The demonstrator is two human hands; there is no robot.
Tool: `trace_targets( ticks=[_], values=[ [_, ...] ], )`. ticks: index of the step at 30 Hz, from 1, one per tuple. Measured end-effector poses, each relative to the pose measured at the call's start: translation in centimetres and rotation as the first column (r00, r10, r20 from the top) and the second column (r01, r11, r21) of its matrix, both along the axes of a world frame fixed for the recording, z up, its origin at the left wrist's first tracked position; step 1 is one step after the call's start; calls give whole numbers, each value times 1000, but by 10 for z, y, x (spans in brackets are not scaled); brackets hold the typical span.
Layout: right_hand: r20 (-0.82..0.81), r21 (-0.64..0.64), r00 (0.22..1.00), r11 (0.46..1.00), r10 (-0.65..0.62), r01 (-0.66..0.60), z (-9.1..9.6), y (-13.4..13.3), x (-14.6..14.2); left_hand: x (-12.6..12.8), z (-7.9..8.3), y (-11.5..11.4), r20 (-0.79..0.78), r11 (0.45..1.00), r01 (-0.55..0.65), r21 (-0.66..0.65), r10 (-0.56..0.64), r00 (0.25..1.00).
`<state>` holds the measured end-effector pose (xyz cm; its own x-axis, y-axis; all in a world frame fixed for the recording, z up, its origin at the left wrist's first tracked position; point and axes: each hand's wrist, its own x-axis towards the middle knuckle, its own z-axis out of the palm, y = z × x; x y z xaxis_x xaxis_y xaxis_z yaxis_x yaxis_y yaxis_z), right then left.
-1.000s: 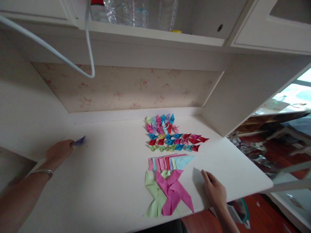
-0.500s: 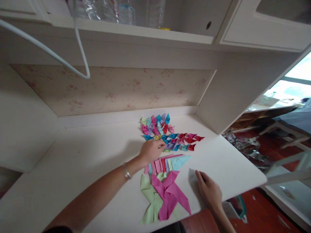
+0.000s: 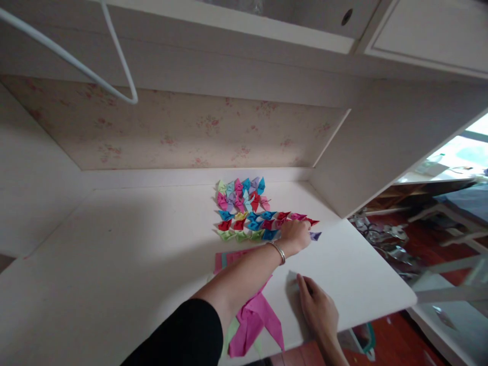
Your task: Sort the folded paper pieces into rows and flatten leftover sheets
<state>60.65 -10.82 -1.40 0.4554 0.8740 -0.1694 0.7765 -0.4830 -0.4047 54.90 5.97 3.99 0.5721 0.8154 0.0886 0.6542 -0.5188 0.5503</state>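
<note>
My left hand point(image 3: 295, 238), a silver bangle at its wrist, reaches over the right end of rows of small folded paper cranes point(image 3: 253, 223). Its fingers are bent together and point down among the cranes; what they pinch, if anything, is hidden. A purple paper crane point(image 3: 315, 236) lies just right of them, at the end of the front row. Resting by the desk's front edge, my right hand point(image 3: 319, 306) is loosely curled with nothing visible in it. Beneath my left forearm lie pink folded paper strips point(image 3: 224, 260) and a larger magenta folded paper point(image 3: 253, 320), both partly covered.
Another cluster of paper cranes point(image 3: 242, 195) stands at the back of the white desk point(image 3: 133, 244). A shelf point(image 3: 229, 23) overhangs it, with a white cable point(image 3: 124, 76) hanging at upper left. A side panel point(image 3: 366, 147) bounds the right; a bin point(image 3: 368, 340) is below.
My left hand has moved right along the crane rows, its forearm now covering much of the folded papers. A purple crane now shows at the front row's right end. My right hand stays near the edge.
</note>
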Motion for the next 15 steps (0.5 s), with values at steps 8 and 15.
trace_targets(
  ticks=[8,15],
  values=[
    [-3,20,1000,1000,-16,16,3,0,0,3,-1,1,-34,1000,-5,-6,4,999],
    [-45,32,999,999,-28,29,-2,-4,1,-41,15,-12,92,996,-78,51,73,993]
  ],
)
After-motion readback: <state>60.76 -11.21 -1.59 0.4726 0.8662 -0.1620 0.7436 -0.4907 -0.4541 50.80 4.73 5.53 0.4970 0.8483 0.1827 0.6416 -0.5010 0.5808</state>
